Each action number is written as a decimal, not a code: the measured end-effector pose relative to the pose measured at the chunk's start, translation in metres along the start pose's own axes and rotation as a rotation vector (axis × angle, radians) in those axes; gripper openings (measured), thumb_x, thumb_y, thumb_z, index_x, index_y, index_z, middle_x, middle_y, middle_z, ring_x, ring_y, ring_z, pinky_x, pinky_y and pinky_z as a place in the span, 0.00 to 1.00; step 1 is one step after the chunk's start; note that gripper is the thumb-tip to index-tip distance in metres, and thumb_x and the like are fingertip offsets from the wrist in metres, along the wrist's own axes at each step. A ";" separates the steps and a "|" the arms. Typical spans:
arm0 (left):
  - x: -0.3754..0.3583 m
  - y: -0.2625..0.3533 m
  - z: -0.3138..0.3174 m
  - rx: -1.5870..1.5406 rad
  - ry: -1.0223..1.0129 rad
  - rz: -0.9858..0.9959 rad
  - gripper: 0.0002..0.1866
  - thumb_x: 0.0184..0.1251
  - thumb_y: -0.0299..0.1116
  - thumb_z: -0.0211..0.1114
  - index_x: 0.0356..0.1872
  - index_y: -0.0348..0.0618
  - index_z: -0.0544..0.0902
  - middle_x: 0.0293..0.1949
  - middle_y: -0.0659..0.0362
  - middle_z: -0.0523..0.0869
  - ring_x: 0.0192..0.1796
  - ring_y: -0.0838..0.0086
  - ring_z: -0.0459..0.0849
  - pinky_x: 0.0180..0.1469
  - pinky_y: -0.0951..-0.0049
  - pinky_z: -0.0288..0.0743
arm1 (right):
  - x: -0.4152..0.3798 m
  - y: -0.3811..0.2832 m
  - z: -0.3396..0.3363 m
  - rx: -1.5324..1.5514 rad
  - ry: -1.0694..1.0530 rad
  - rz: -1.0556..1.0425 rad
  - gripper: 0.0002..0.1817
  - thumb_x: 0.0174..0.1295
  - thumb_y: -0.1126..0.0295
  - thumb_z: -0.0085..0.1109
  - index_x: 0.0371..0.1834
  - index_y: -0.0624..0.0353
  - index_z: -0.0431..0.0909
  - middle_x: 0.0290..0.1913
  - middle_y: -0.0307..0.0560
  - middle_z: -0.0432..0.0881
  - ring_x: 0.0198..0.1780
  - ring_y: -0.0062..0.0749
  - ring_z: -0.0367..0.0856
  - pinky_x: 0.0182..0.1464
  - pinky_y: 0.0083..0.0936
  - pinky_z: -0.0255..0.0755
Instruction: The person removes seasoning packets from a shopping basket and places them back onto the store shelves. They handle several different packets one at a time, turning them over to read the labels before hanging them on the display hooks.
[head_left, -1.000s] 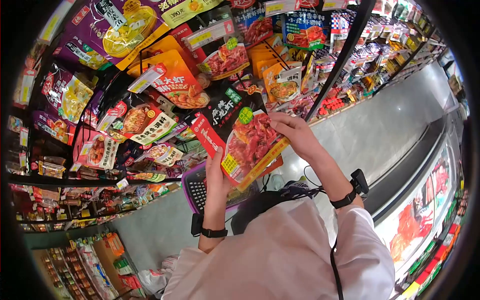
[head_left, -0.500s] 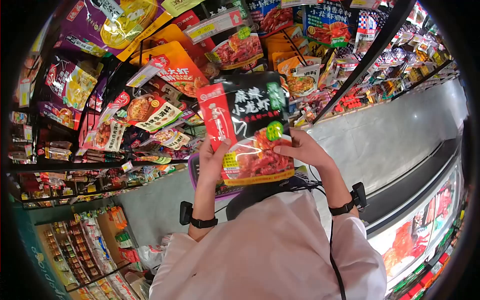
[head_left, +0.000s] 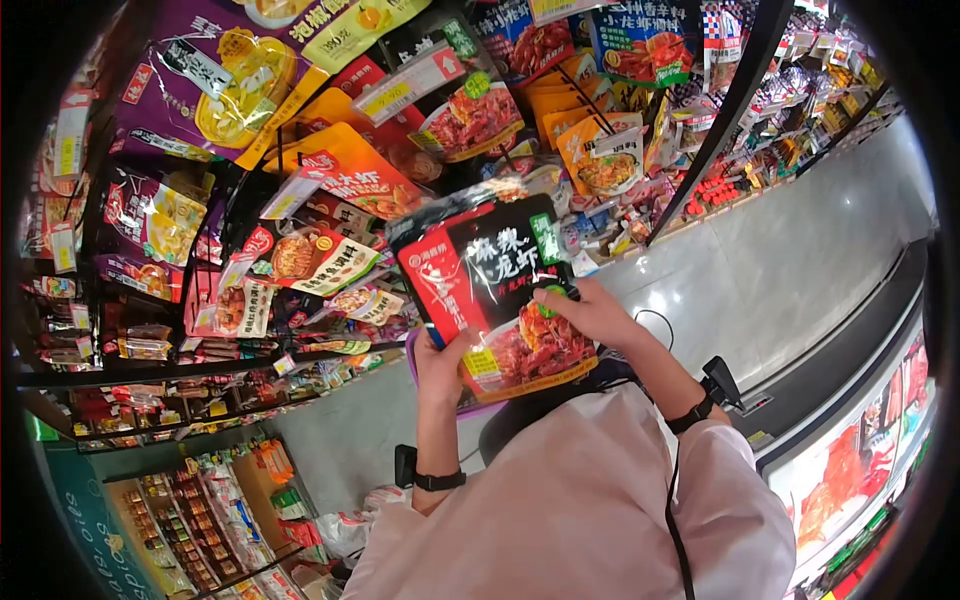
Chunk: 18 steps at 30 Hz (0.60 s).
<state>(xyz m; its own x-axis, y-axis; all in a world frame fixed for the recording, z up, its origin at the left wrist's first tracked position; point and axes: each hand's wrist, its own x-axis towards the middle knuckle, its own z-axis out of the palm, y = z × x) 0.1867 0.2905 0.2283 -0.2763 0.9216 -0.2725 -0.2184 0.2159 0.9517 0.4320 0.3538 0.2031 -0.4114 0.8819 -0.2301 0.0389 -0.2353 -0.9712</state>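
A black and red crayfish seasoning packet (head_left: 508, 318) with white lettering and a crayfish picture is held in front of my chest. My left hand (head_left: 443, 368) is closed on its lower left side, thumb on the front. At the right edge my right hand (head_left: 598, 316) grips it too, its thumb lying across the green round mark. The packet's top tilts away from me, and my other fingers are hidden behind it. Just past it, a similar black and red packet (head_left: 470, 115) hangs on the rack behind a price tag (head_left: 410, 82).
Hanging seasoning packets fill the rack ahead, including a purple one (head_left: 225, 85) and an orange one (head_left: 365, 180). A dark rack post (head_left: 720, 120) slants at the right. Part of a purple-rimmed container (head_left: 412, 345) shows below the packet. Grey floor (head_left: 790, 240) and a lit display (head_left: 860, 450) lie right.
The packet's top has tipped away from me, and its front now looks foreshortened. My right thumb has slid further up and inward on it. The whole view has shifted and turned slightly.
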 end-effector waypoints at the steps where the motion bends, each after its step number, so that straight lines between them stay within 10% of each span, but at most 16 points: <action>1: -0.004 0.000 0.000 -0.030 0.038 -0.018 0.17 0.60 0.17 0.70 0.50 0.38 0.82 0.45 0.59 0.88 0.44 0.77 0.86 0.47 0.75 0.79 | 0.000 0.003 0.002 -0.055 -0.001 0.005 0.24 0.68 0.49 0.59 0.48 0.62 0.82 0.34 0.48 0.85 0.37 0.31 0.80 0.45 0.32 0.73; 14: -0.020 -0.039 0.001 -0.047 0.136 -0.160 0.09 0.74 0.40 0.65 0.37 0.46 0.85 0.26 0.73 0.79 0.23 0.88 0.70 0.26 0.82 0.62 | -0.025 -0.017 -0.031 -0.155 0.005 -0.040 0.19 0.73 0.56 0.56 0.40 0.64 0.76 0.24 0.42 0.74 0.29 0.26 0.69 0.35 0.28 0.68; 18: -0.012 -0.043 0.010 -0.230 -0.008 -0.115 0.14 0.81 0.39 0.54 0.53 0.42 0.81 0.48 0.58 0.88 0.47 0.73 0.88 0.50 0.70 0.81 | -0.033 -0.016 -0.055 -0.142 0.237 -0.198 0.19 0.72 0.56 0.57 0.38 0.65 0.76 0.24 0.43 0.74 0.29 0.26 0.69 0.35 0.30 0.67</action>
<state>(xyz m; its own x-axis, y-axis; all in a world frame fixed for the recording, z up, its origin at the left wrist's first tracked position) 0.2089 0.2739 0.1924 -0.2300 0.8981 -0.3749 -0.4555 0.2411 0.8570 0.4955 0.3508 0.2225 -0.2009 0.9792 -0.0276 0.1130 -0.0048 -0.9936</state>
